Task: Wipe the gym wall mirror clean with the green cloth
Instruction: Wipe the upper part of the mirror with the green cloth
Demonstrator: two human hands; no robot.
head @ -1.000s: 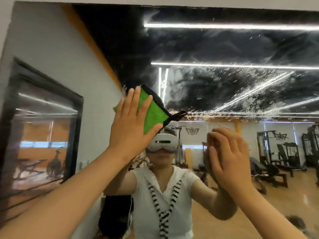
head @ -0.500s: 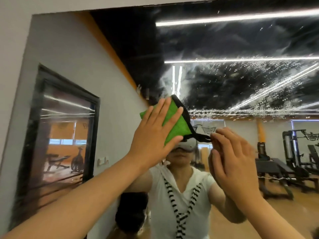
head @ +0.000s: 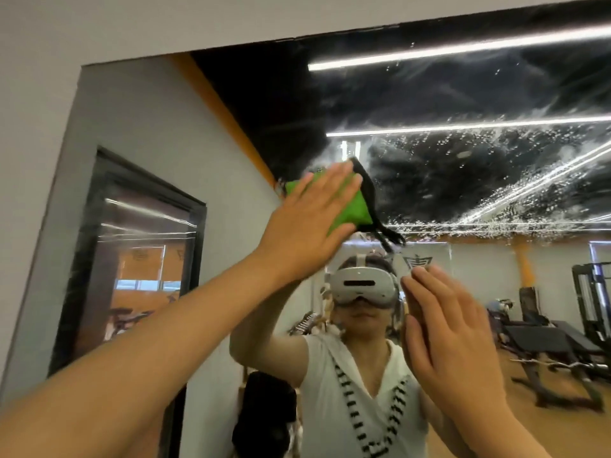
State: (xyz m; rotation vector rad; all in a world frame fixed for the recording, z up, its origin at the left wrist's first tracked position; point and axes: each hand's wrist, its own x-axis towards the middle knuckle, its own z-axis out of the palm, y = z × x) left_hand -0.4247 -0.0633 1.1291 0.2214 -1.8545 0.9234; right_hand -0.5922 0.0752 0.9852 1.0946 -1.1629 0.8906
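Presses the green cloth (head: 350, 209) flat to the mirror (head: 463, 94) with the left hand (head: 310, 223) — fingers straight and laid side by side, palm over most of the folded pad, to spread pressure across the whole contact face rather than through one fingertip. Locates the cloth in the upper left part of the glass, above head level, at the boundary between a dark, streak-free zone on the left and a field of white droplets and smears (head: 496, 153) on the right; judged from this layout, works into the wet area from the finished side. Leaves the cloth's black edging (head: 367, 190) and a loose trailing tail exposed at the lower right corner, outside the palm. Holds the right hand (head: 453, 342) lower and further right, empty, fingers extended and close together, palm toward the glass; cannot tell whether touching the surface or hovering just in front. Probably serves as a brace or counterbalance for the raised reach — a judgement only. Rates the task as partly done, with residue over much of the upper right glass. Calls next for a stroke rightward through the droplets, palm flat on the pad to stop the fold from opening. Risks slippage of the pad, pressed but not pinched, and fresh prints from the bare right hand if rested on the glass.
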